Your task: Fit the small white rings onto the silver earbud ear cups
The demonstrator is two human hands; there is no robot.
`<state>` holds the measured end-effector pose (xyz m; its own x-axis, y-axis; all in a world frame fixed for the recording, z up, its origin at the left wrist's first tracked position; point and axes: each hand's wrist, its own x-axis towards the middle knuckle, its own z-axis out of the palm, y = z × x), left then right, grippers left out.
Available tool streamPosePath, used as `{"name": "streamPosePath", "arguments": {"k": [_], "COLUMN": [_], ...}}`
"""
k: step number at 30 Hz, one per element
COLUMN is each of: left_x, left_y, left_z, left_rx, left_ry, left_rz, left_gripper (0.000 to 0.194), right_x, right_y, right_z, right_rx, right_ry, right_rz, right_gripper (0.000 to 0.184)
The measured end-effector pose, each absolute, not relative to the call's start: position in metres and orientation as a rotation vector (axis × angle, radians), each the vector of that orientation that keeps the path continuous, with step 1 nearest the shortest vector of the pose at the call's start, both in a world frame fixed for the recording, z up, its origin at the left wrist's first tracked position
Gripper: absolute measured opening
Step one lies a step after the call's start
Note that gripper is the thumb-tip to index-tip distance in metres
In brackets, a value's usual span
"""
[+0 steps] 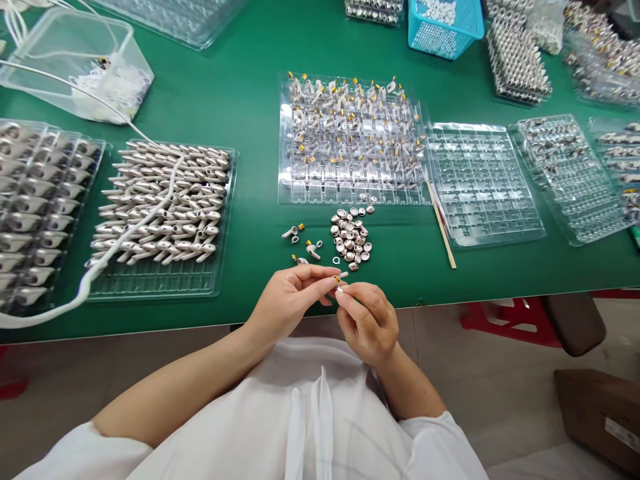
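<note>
My left hand [290, 298] and my right hand [367, 321] meet at the near edge of the green table [240, 93]. Together their fingertips pinch one small white earbud part with a yellow tip [339, 281]. Just beyond them lies a pile of small round silver caps [351, 237]. Three loose white earbud parts [305, 245] rest left of that pile. A clear tray of several white parts with yellow tips [350, 137] sits farther back.
A tray of white earbud stems [165, 207] lies at left, crossed by a white cable [100, 270]. An empty clear tray [483, 180] and a wooden stick [443, 230] lie at right. A blue basket [445, 27] and more filled trays stand at the back.
</note>
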<state>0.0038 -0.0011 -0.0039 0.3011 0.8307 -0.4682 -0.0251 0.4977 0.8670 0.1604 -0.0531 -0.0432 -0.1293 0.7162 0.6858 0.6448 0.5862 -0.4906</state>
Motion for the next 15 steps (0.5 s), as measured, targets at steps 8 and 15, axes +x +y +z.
{"name": "streamPosePath", "arguments": {"k": [8, 15], "left_x": [0.0053, 0.0067], "left_y": [-0.0055, -0.0061], "left_z": [-0.0063, -0.0069], "left_rx": [0.895, 0.924], "left_ry": [1.173, 1.176], "left_rz": [0.736, 0.792], "left_gripper": [0.019, 0.015], "right_x": [0.1534, 0.152], "right_y": [-0.0548, -0.0503], "right_z": [-0.0446, -0.0417], "right_rx": [-1.054, -1.008], "right_ry": [-1.792, -1.852], "right_rz": [0.083, 0.071], "right_gripper": [0.035, 0.035]}}
